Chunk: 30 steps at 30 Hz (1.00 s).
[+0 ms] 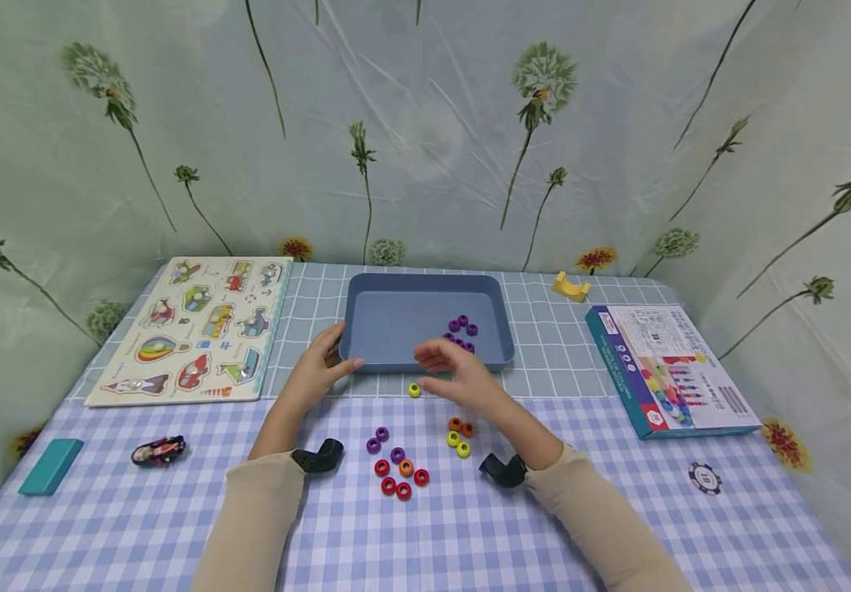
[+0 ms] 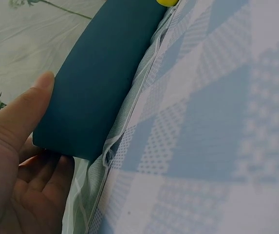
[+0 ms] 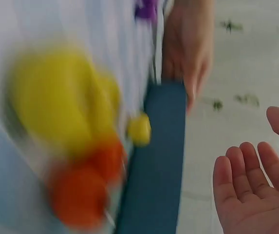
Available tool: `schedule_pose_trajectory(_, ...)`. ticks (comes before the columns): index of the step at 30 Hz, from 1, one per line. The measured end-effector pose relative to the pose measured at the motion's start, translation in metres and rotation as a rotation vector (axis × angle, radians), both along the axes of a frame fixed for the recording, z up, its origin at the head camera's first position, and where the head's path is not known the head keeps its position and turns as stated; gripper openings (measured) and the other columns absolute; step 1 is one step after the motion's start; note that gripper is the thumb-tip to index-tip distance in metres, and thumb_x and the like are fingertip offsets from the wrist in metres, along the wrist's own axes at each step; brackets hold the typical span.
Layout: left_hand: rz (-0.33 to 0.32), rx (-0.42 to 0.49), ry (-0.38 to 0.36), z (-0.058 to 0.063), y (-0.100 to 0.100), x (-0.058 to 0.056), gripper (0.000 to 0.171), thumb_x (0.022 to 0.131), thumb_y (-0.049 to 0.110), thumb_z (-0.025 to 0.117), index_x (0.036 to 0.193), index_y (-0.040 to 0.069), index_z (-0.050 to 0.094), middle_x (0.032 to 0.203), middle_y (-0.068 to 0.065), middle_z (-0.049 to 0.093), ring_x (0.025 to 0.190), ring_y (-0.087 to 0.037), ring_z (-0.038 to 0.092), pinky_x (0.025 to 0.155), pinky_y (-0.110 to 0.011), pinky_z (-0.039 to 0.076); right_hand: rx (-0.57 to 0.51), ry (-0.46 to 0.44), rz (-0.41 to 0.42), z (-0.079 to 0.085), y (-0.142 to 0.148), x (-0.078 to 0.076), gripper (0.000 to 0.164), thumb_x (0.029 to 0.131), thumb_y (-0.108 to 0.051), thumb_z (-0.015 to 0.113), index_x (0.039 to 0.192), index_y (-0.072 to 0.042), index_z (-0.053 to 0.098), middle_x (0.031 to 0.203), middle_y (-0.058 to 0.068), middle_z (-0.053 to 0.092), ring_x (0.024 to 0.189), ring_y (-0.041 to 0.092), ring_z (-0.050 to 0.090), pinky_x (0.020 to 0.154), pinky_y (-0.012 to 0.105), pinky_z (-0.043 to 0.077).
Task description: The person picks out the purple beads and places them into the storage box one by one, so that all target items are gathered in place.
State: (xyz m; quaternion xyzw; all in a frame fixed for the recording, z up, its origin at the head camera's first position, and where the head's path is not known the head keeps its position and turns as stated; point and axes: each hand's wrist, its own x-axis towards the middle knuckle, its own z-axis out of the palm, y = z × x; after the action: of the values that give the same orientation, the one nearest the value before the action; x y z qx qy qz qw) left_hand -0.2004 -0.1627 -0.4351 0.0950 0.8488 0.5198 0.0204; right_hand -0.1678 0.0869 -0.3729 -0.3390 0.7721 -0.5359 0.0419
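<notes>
Holding on: left hand [image 1: 319, 362], thumb along the near rim, fingers bent round the near left corner of the blue tray [image 1: 395, 321].
Hovering free: right hand [image 1: 462, 372], thumb and fingers well parted, palm bare in its own wrist view, and there it hangs by the near rim!
Tray's long axis: running left to right, straight across the person, the left hand at one end and the right hand past the middle.
Lone yellow bead [image 1: 413, 391]: just outside the near wall, between the hands, and it's the right thumb that's closer, with the bead a touch to its left.
Purple beads inside [image 1: 472, 330]: right half of the tray, close by the right hand's fingers, well apart from the left; the hand may hide some.
Orange pair [image 1: 455, 424] and yellow pair [image 1: 464, 450]: bunched on the person's side of the right hand.
Red beads [image 1: 404, 492]: nearer the person again, between the forearms.
</notes>
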Motion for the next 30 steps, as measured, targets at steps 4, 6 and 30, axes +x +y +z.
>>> schedule_pose_trajectory(4, 0.0, 0.007, 0.008, 0.0, 0.001, -0.001, 0.081, 0.07, 0.037, 0.06, 0.132, 0.006, 0.019, 0.134, -0.011, 0.016, 0.118, -0.025, 0.024, 0.093, -0.033, 0.03, 0.052, -0.051, 0.084, -0.007, -0.006, 0.024, 0.034, 0.075, -0.004, 0.06, 0.105, 0.004, 0.047, 0.099, 0.014, 0.051, 0.089, 0.031, 0.048, 0.079, 0.038, 0.042)
schedule_pose_trajectory(6, 0.004, 0.006, 0.013, 0.0, 0.002, -0.001, 0.08, 0.071, 0.036, 0.061, 0.132, 0.005, 0.019, 0.134, -0.012, 0.017, 0.118, -0.025, 0.024, 0.093, -0.033, 0.03, 0.096, -0.059, 0.121, -0.017, -0.007, 0.03, 0.035, 0.075, -0.01, 0.061, 0.106, 0.002, 0.047, 0.1, 0.012, 0.051, 0.088, 0.026, 0.049, 0.079, 0.033, 0.043)
schedule_pose_trajectory(30, 0.011, -0.013, 0.006, -0.001, 0.002, -0.001, 0.08, 0.071, 0.038, 0.06, 0.132, 0.008, 0.019, 0.134, -0.012, 0.017, 0.118, -0.025, 0.025, 0.093, -0.034, 0.03, 0.476, 0.069, 0.145, -0.056, -0.024, 0.047, 0.019, 0.073, -0.013, 0.06, 0.09, -0.017, 0.057, 0.084, -0.013, 0.049, 0.074, 0.0, 0.044, 0.065, 0.011, 0.04)
